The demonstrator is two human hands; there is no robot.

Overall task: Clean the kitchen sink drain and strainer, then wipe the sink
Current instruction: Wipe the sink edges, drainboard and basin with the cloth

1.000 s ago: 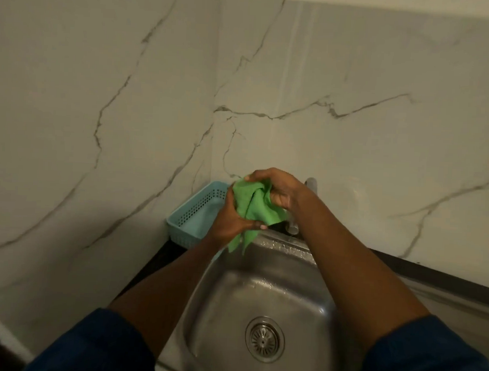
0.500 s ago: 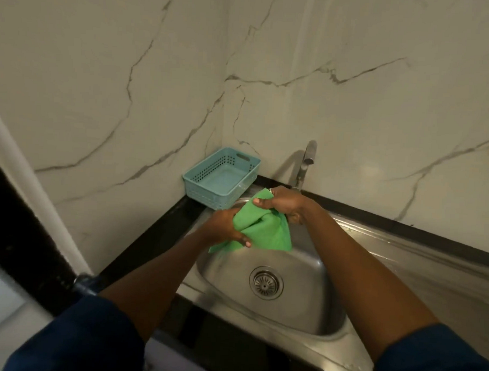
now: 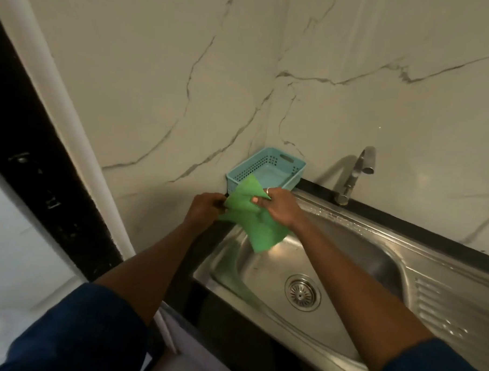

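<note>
1. Holding a green cloth (image 3: 250, 216) between both hands, I have it spread above the far left corner of the sink (image 3: 347, 246).
2. My left hand (image 3: 206, 207) is closed on the cloth's left edge, fingers curled around the fabric.
3. My right hand (image 3: 278, 208) pinches the cloth near its upper right part, thumb and fingers closed on it; a ring shows on one finger.
4. The cloth hangs partly unfolded: one corner points up in front of the basket, and the lower corner drops over the sink's rim toward the basin.
5. The strainer (image 3: 302, 292) sits in the drain at the bottom of the basin, well apart from the cloth and both hands.
6. A light blue perforated basket (image 3: 277, 165) stands on the dark counter in the corner, just behind the cloth.
7. The tap (image 3: 356, 173) rises from the back edge of the sink, to the right of the basket.
8. The marble-patterned wall (image 3: 381, 112) backs the sink, and the ribbed draining board (image 3: 451, 306) lies to the right of the basin.
9. Dark blue sleeves (image 3: 71, 335) cover my upper arms; the forearms are bare.
</note>
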